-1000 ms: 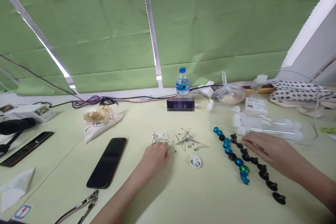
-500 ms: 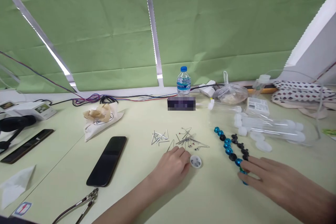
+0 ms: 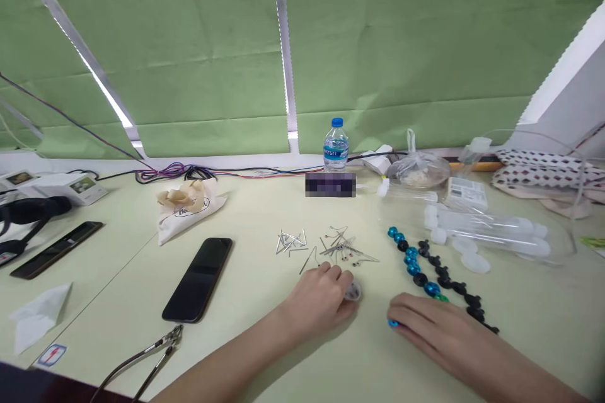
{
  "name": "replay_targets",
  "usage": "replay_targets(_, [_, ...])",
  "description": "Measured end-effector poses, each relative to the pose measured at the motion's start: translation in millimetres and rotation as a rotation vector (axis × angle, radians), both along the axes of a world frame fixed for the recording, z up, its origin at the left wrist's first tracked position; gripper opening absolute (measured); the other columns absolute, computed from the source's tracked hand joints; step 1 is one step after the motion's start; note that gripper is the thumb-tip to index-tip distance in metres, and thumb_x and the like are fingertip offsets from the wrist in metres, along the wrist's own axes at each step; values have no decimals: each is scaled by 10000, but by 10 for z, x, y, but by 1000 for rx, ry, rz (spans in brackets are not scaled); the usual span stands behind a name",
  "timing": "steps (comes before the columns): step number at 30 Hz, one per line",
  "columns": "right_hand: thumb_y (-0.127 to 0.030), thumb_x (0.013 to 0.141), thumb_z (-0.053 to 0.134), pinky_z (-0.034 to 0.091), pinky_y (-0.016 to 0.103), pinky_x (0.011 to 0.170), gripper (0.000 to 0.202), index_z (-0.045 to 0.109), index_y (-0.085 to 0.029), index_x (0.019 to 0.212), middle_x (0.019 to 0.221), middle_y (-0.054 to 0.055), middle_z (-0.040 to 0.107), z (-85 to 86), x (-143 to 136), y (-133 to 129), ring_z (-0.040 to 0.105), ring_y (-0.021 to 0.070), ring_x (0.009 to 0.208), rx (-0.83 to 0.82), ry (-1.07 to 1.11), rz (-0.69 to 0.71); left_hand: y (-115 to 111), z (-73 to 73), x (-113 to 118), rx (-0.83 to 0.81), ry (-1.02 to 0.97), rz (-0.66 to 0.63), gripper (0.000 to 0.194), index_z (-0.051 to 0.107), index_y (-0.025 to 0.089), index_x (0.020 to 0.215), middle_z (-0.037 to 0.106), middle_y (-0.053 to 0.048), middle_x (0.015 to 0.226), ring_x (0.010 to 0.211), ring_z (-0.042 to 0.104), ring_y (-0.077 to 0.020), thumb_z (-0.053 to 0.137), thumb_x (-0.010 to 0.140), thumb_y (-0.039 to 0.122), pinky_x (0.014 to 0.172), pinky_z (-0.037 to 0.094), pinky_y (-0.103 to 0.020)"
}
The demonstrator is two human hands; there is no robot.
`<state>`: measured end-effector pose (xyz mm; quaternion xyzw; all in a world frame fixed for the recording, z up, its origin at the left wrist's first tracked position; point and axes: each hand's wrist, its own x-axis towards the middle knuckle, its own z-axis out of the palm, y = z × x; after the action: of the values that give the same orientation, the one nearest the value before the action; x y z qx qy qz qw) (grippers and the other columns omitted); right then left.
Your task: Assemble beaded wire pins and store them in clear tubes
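The green panels (image 3: 208,31) hung beyond the small white dish (image 3: 353,291), which sat on the pale table (image 3: 265,214). Right of the dish, the right hand (image 3: 439,330) had its fingers narrowed on a blue piece (image 3: 392,323), partly hidden beneath them. Touching the dish's left edge, the left hand (image 3: 321,296) had its fingers bent; I cannot tell whether they gripped it. Well left of the dish lay a black phone (image 3: 197,279); a water bottle (image 3: 336,146) stood beyond it. Right of the dish ran a row of dark pieces (image 3: 443,276) and, nearer it, a row of blue, black and green pieces (image 3: 411,261). Thin wire pieces (image 3: 344,250) lay just beyond the dish, and short metal rods (image 3: 291,241) beyond it and leftward.
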<state>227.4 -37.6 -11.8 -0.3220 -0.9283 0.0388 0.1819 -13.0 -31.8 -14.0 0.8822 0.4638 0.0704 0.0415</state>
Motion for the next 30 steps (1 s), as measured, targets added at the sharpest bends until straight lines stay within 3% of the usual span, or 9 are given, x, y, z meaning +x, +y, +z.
replay_targets(4, [-219,961,376,445,277,646,201,567,-227,899,855,8,608,118,-315,141,597,152,726,-294,-60,-9,-30,142,-202,-78,91,-24,165,509,191,929,642,-39,800,691,590,-213,515,807,301,523,361,-279])
replay_targets(7, [-202,945,421,430,283,650,169,566,-218,859,853,4,600,109,-463,214,587,157,737,-355,-13,-38,-16,223,-400,-186,125,14,176,525,200,899,639,-33,761,654,589,-210,560,771,316,487,304,-268])
replay_targets(11, [-204,937,454,439,264,656,113,559,-221,898,862,-4,606,11,-561,178,585,146,753,-392,48,-41,55,276,-578,-367,51,93,427,557,218,878,629,-15,741,659,585,-216,691,635,542,487,309,-260])
replay_targets(13, [-237,937,468,447,261,655,89,549,-228,970,881,-2,612,-16,-556,138,587,146,758,-401,95,-52,107,285,-605,-346,-31,164,434,559,216,908,634,-17,753,665,587,-208,619,699,592,509,333,-263])
replay_targets(17, [-301,956,422,461,271,674,173,536,-247,1075,927,11,638,33,-401,142,604,158,789,-371,217,-150,223,224,-565,-149,4,336,251,543,187,847,644,-40,780,683,598,-193,381,923,363,556,373,-276])
replay_targets(20, [-305,955,408,462,277,699,185,578,-244,995,950,18,652,111,-216,237,613,165,806,-235,289,-246,266,116,-496,-98,78,391,151,550,157,872,645,-84,860,746,612,-217,410,897,206,572,398,-288])
replay_targets(25, [-332,914,488,413,267,523,153,605,-234,914,768,2,645,180,-37,373,503,124,518,-40,437,-399,209,10,-383,-93,199,368,231,583,103,911,643,-139,900,823,620,-259,423,788,-8,564,447,-291])
replay_targets(30, [-305,914,492,395,255,500,137,605,-228,908,758,0,631,164,-56,357,496,113,511,-12,475,-368,143,-7,-317,-46,294,375,317,604,75,932,640,-169,907,881,608,-290,410,733,-79,619,504,-324])
